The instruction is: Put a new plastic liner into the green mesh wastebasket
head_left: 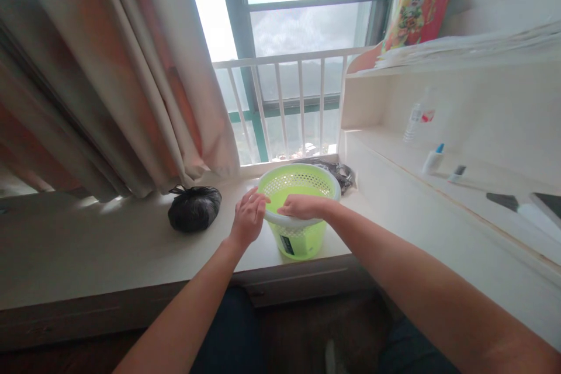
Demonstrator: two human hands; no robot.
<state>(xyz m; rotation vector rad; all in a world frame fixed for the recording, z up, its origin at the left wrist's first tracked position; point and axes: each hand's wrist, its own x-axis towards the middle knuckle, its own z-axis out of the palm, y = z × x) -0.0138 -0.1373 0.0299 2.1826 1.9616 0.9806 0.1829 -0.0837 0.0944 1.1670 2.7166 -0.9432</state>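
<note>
I see my left hand (249, 217) and right hand (302, 207) both curled over the near rim of the green perforated basket (302, 241); its contents are hidden. A tied black bag (194, 208) sits nearby.

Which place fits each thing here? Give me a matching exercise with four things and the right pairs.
Things:
1. green basket
2. black bag
3. colourful bag
4. white bottle

Places:
A. on top of the shelf unit
B. on the sill below the curtain
C. under both hands, at the rim
D. on the lower shelf ledge at right

Pairs: 1-C, 2-B, 3-A, 4-D
</note>
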